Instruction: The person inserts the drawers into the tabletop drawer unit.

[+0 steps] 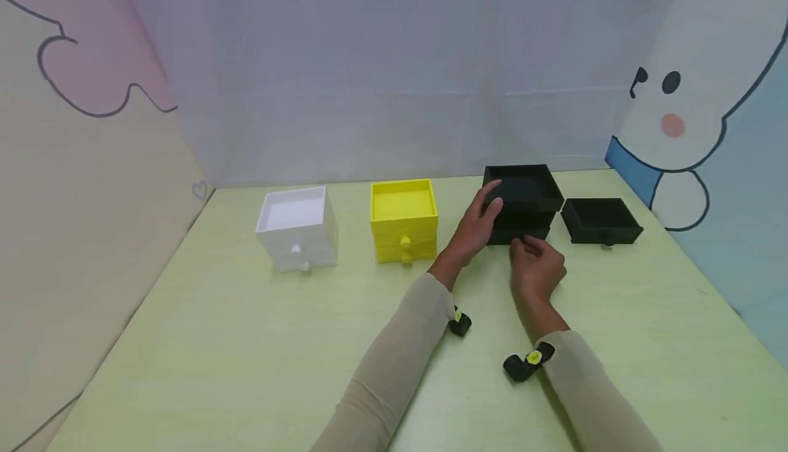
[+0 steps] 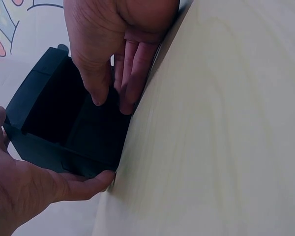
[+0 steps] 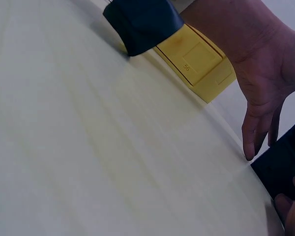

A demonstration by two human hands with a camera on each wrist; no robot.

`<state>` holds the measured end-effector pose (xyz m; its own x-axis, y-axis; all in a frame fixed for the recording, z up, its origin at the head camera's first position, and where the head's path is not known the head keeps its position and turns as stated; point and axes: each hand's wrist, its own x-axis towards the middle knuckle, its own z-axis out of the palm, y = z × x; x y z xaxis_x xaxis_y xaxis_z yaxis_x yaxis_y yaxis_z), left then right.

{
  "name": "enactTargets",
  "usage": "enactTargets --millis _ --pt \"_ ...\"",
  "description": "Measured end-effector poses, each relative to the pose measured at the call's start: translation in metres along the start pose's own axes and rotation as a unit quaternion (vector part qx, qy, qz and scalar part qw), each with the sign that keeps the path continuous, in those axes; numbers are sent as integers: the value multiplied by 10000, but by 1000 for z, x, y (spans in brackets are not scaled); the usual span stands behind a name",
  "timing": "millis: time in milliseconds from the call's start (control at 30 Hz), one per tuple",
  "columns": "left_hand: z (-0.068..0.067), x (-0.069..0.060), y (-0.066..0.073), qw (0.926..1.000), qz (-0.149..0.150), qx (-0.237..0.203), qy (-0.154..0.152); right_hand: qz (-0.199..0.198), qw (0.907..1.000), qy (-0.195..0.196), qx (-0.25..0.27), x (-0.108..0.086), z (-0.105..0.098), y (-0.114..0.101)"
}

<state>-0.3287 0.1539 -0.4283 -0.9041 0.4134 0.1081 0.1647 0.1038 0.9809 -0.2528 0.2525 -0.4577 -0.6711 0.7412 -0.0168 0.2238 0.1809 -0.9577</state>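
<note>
A black drawer box (image 1: 523,195) stands at the back right, with a shallow tray top and a dark gap below it. My left hand (image 1: 477,226) grips its left side, thumb near the front edge; the left wrist view shows this hand (image 2: 34,187) spanning the box's side. At the low front, my right hand (image 1: 537,267) has its thumb and curled fingers on the lower black drawer (image 1: 501,238); any knob there is hidden. Just right of the box, a separate black drawer (image 1: 602,221) lies on the table, its small knob facing forward.
To the left stand a yellow drawer box (image 1: 403,223) and a white drawer box (image 1: 298,228), each with two knobs in front. All rest on a pale wood-grain table (image 1: 246,370). A white cloth wall (image 1: 369,76) rises behind, with cartoon-printed panels on both sides.
</note>
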Motion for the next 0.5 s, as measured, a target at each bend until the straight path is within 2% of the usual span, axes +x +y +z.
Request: enactTargets --millis 233,333,433,500 --pt "-1 0 0 10000 -67 43 18 19 9999 119 -39 1 2 -1" --pt "-1 1 -2 10000 -60 45 23 145 9993 329 -49 2 1 -2" --pt "-1 2 -3 10000 -16 81 -13 489 9953 833 62 11 -7 -3" --pt "-1 2 -2 9999 -8 114 -39 781 9882 1281 313 23 -17 -1"
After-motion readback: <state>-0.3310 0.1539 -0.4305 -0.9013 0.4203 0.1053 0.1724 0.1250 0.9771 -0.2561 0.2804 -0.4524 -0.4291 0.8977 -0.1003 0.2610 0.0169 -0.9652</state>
